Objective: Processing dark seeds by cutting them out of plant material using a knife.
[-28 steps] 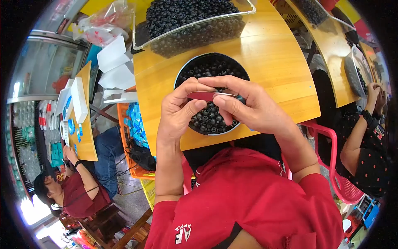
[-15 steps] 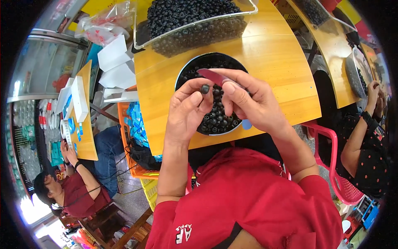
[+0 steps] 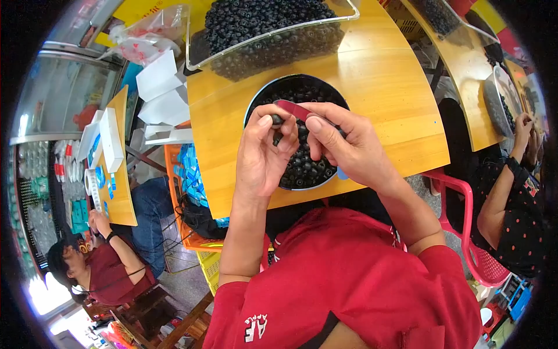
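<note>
My left hand [image 3: 260, 151] pinches a small black bead [image 3: 276, 120] between thumb and fingertips. A second dark bead [image 3: 278, 138] shows among its curled fingers; whether it is held or lies behind them, I cannot tell. My right hand [image 3: 346, 139] is closed on a flat, dark red strip with a rounded end [image 3: 292, 109], shaped like a nail file. The strip's tip reaches over to the left fingertips, close to the bead. Both hands are above a round bowl [image 3: 254, 100] of black beads [image 3: 308, 170], and partly hide it.
Behind the bowl stands a clear plastic tub [image 3: 273, 36] heaped with black beads on the wooden table [image 3: 395, 104]. An orange crate [image 3: 174, 186] with blue packets is at the left. One person [image 3: 113, 262] sits left; another [image 3: 505, 209] works at right beside a pink chair [image 3: 465, 232].
My left fingers have shifted slightly left with the bead and turned. The strip's tip has moved slightly down and left. The person at left has moved a hand.
</note>
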